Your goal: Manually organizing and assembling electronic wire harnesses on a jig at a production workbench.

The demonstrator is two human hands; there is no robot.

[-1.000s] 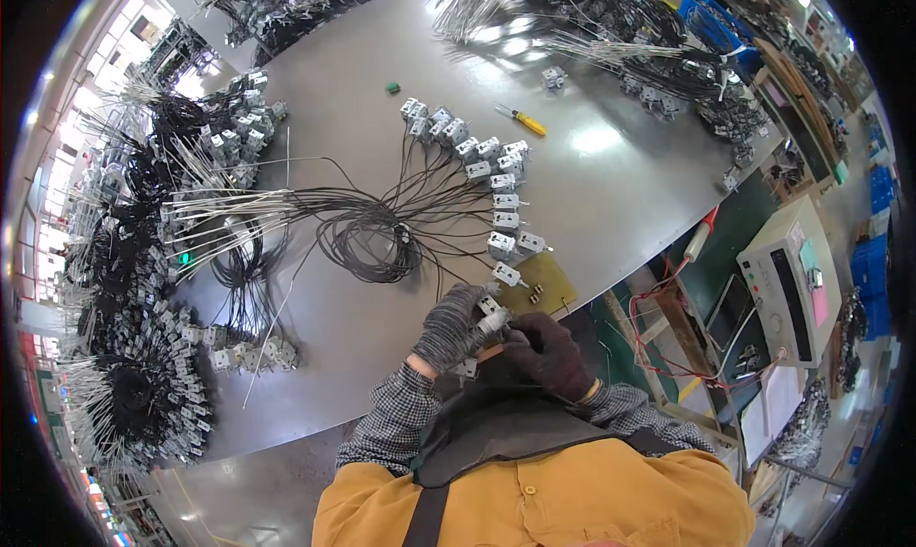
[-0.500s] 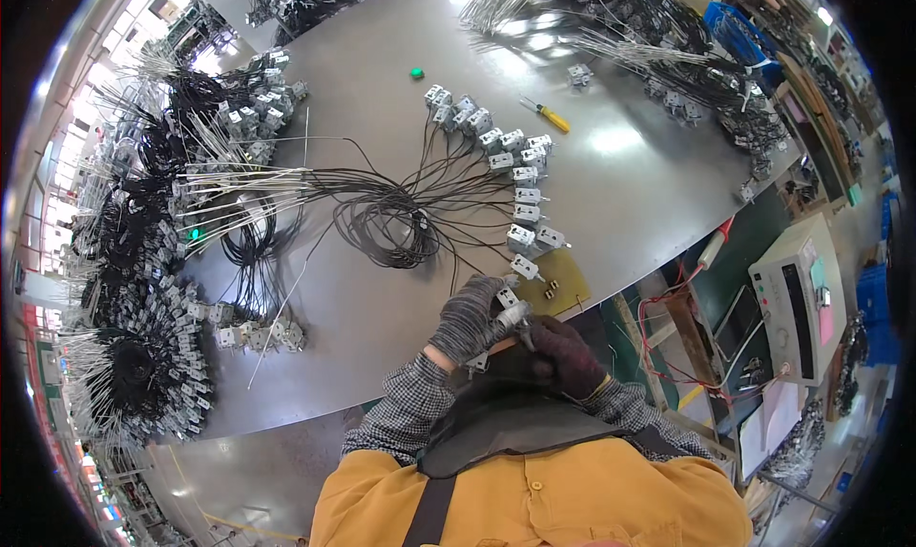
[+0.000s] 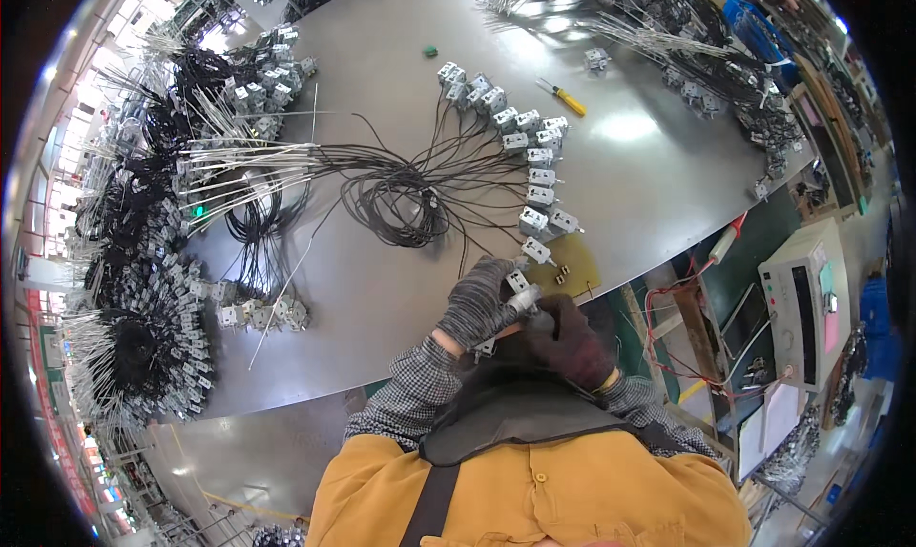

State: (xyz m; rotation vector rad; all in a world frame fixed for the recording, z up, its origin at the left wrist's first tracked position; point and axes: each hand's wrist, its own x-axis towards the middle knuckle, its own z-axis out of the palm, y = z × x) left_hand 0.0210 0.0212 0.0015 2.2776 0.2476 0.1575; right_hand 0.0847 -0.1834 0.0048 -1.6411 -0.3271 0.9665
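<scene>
My left hand (image 3: 476, 304), in a grey striped knit glove, is closed around a small boxy metal thermostat (image 3: 518, 281) at the table's near edge. Against it is my right hand (image 3: 574, 345), in a dark maroon glove with curled fingers; whatever it grips is hidden. Another metal unit (image 3: 485, 348) shows just below the left hand. Beyond my hands, a row of similar thermostats (image 3: 541, 177) curves across the table, their black leads gathered into a coil (image 3: 396, 204) with pale ends pointing left. Two small brass-coloured pieces (image 3: 562, 275) lie on a yellowish pad (image 3: 582, 264) by my fingers.
A yellow-handled screwdriver (image 3: 570, 102) and a green cap (image 3: 430, 51) lie farther back on the metal table (image 3: 372, 89). Bundled units (image 3: 143, 347) crowd the left side, with more (image 3: 658, 32) at the back right. A white instrument box (image 3: 803, 304) with red wires stands at right.
The table and its things sit slightly farther right and higher in view, as the view has shifted. My hands stay together at the thermostat, with little change in grip.
</scene>
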